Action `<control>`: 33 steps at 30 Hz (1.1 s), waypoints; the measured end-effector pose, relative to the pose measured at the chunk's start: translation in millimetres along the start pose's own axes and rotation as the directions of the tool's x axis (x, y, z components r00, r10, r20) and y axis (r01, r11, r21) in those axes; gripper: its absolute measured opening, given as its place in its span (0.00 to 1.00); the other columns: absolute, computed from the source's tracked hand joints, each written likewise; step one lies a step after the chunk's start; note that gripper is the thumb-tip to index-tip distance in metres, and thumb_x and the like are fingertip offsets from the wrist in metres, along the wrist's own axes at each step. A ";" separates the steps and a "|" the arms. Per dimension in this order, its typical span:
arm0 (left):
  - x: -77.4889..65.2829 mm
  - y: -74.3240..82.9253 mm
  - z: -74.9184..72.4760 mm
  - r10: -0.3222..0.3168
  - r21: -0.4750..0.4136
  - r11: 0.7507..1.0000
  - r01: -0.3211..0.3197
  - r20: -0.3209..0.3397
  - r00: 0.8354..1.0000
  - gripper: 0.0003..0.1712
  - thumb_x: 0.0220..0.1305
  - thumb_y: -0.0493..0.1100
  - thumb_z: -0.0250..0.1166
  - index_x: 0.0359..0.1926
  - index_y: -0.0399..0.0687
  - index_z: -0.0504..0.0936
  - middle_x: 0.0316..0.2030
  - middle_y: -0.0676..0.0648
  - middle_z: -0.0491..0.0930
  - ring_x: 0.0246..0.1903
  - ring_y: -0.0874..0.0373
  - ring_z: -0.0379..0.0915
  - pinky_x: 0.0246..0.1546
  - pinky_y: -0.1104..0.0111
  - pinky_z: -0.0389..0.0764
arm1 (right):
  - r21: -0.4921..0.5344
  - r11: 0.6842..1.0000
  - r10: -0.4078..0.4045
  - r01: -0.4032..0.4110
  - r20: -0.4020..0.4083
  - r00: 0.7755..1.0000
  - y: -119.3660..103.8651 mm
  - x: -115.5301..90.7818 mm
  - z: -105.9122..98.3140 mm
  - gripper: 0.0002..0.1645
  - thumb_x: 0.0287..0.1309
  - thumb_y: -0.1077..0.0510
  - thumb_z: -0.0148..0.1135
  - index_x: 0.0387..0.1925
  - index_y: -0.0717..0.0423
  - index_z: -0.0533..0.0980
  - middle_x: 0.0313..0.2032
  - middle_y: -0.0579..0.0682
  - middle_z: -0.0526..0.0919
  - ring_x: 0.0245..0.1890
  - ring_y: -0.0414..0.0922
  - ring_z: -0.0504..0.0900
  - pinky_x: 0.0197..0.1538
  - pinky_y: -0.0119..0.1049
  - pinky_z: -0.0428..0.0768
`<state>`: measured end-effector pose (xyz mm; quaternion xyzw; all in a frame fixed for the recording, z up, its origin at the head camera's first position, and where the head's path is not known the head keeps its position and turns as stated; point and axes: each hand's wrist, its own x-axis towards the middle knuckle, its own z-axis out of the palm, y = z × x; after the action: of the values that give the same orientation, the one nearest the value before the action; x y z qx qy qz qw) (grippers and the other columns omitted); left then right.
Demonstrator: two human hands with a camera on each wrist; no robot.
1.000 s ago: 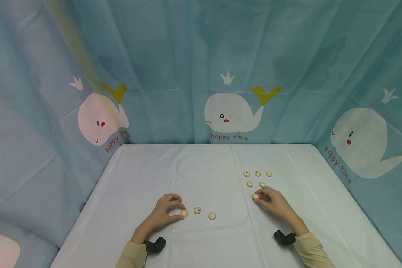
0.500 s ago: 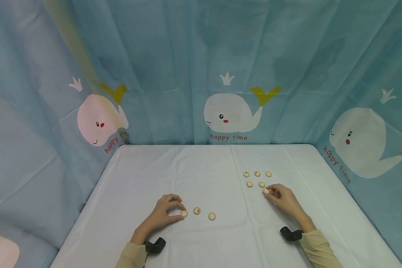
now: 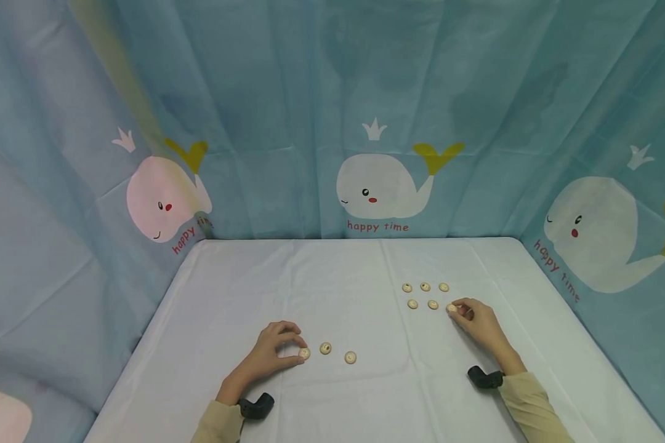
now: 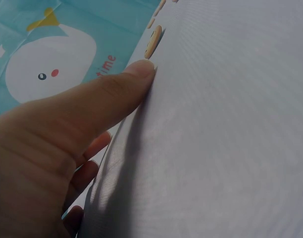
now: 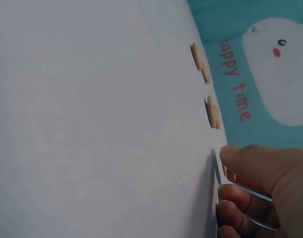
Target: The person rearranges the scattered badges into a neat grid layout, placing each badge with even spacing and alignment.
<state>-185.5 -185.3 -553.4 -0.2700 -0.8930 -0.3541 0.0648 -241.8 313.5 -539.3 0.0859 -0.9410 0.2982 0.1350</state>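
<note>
My left hand pinches a small round wooden disc by its edges, thumb and forefinger on either side, low on the table. To the right of it lie a disc with a dark spot and a plain-looking disc. At the right, my right hand holds another wooden disc between thumb and fingertips, at the right end of a short row. That row also has a disc and a disc. The left wrist view shows my thumb; the held disc is hidden there.
Behind the short row, three discs, the middle disc among them, form a back row. White cloth covers the table. A blue curtain printed with whales stands along the back and sides.
My right hand has carried its disc rightward and slightly away from me, from in front of the short row to its right end. My left hand has stayed in place.
</note>
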 end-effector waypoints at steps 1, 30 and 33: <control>0.0 0.1 0.0 -0.001 -0.001 1.000 0.001 0.001 1.000 0.12 0.47 0.53 0.72 0.35 0.67 0.82 0.48 0.52 0.74 0.51 0.54 0.63 0.52 0.46 0.59 | -0.002 1.000 -0.002 0.002 0.003 1.000 1.0 0.9 -0.2 0.14 0.51 0.58 0.67 0.38 0.62 0.79 0.23 0.47 0.75 0.23 0.37 0.70 0.25 0.29 0.70; 0.8 -2.7 1.3 -0.010 0.026 1.000 0.010 0.007 1.000 0.11 0.48 0.56 0.71 0.35 0.67 0.82 0.49 0.53 0.73 0.52 0.55 0.63 0.53 0.47 0.59 | 0.005 0.999 0.051 -0.051 0.008 0.999 12.3 10.1 3.7 0.15 0.51 0.58 0.68 0.39 0.62 0.80 0.21 0.47 0.73 0.21 0.38 0.67 0.23 0.28 0.66; 0.5 -2.7 1.2 -0.012 0.026 1.000 0.011 0.007 1.000 0.11 0.48 0.56 0.71 0.35 0.67 0.82 0.49 0.53 0.73 0.52 0.54 0.63 0.54 0.47 0.59 | 0.010 0.999 0.038 -0.038 0.004 0.999 11.9 9.9 3.2 0.15 0.50 0.59 0.68 0.39 0.62 0.80 0.21 0.47 0.73 0.20 0.38 0.67 0.23 0.28 0.67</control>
<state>-187.2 -185.9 -555.7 -0.2653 -0.8992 -0.3421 0.0630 -254.7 320.5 -545.1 0.0691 -0.9411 0.3055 0.1272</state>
